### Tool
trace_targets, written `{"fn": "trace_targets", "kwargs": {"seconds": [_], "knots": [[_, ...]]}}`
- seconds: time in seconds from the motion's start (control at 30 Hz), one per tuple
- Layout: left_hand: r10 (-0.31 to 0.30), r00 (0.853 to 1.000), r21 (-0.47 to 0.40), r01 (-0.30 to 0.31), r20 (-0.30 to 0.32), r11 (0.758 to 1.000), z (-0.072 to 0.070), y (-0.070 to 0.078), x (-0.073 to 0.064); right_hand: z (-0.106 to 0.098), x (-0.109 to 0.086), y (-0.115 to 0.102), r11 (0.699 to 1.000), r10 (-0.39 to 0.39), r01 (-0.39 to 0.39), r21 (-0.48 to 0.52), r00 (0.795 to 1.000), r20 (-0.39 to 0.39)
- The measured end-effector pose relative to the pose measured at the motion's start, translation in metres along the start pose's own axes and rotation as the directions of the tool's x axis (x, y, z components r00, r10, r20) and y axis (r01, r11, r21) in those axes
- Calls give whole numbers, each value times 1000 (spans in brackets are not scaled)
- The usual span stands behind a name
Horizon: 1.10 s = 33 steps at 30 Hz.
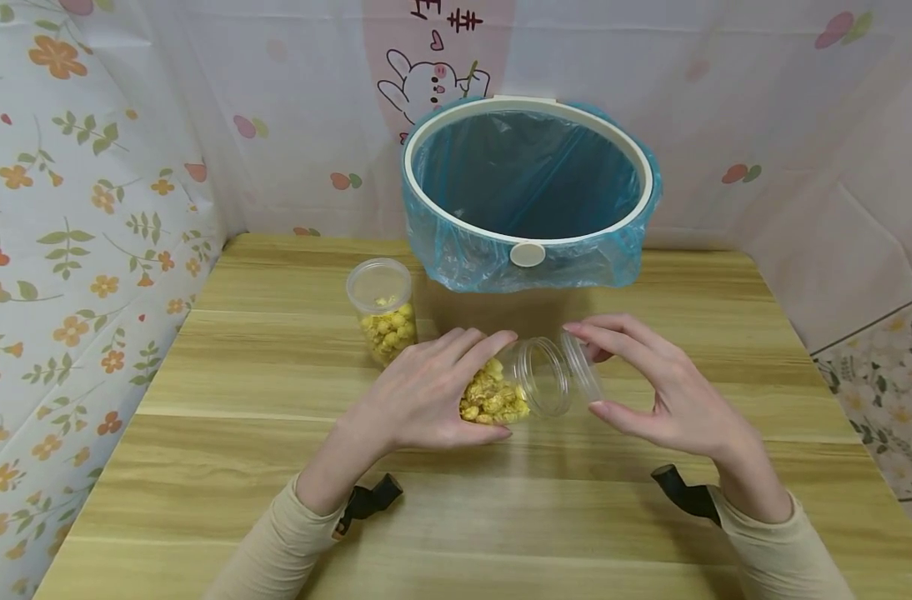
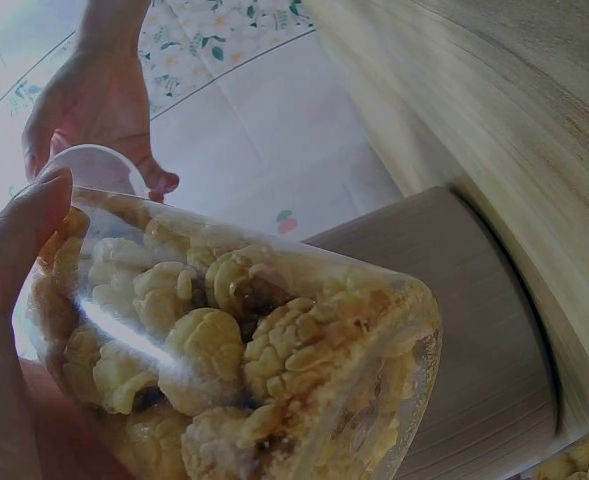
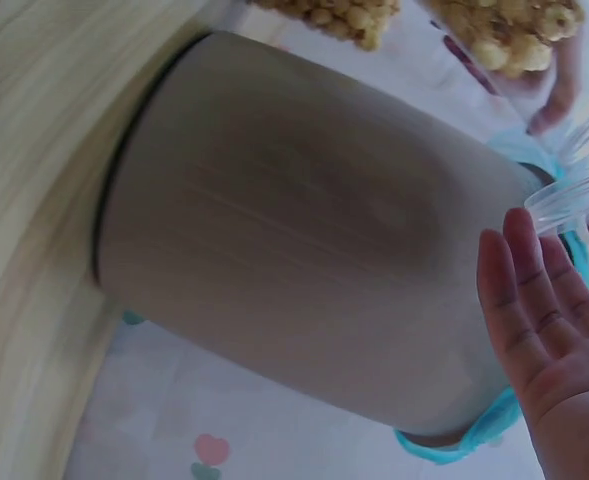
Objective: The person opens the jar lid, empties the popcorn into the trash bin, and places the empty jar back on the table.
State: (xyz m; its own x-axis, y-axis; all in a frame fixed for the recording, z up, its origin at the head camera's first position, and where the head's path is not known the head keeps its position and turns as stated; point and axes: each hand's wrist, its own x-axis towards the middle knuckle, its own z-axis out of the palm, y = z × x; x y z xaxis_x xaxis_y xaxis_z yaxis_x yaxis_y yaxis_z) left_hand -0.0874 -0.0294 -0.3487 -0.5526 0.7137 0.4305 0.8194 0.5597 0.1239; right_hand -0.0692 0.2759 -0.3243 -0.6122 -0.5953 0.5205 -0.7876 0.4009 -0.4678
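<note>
Tilted with its mouth toward the right, a clear jar of popcorn (image 1: 493,396) is gripped by my left hand (image 1: 426,392), thumb on one side and fingers on the other. Its mouth is uncovered. Just off that rim, my right hand (image 1: 662,383) pinches a clear round lid (image 1: 582,367) between thumb and fingertips. In the left wrist view the yellow popcorn (image 2: 204,350) fills much of the jar. The right wrist view catches the lid (image 3: 574,200) at its edge, by the fingertips.
A second popcorn jar (image 1: 384,321), upright with a lid on, stands left on the wooden table (image 1: 238,400). At the back is a trash bin (image 3: 304,230) with a white ring (image 1: 527,240) and blue liner (image 1: 463,267). Printed cloth (image 1: 276,108) hangs behind.
</note>
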Motion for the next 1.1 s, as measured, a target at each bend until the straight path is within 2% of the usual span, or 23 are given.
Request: {"fn": "trace_targets", "kwargs": {"seconds": [0.33,0.57,1.1], "knots": [[-8,1000,-11,8,-6,1000,-3,2,-1,0,-11,12,994,105,-104,-44,994,33],[-1,1000,-16,1,-10,1000,-4,1,-3,1,-20,24,973,223,-214,-91,970,93],[4,1000,-16,-4,-23,1000,-6,1,-2,3,-34,44,933,311,-269,-239,937,160]]}}
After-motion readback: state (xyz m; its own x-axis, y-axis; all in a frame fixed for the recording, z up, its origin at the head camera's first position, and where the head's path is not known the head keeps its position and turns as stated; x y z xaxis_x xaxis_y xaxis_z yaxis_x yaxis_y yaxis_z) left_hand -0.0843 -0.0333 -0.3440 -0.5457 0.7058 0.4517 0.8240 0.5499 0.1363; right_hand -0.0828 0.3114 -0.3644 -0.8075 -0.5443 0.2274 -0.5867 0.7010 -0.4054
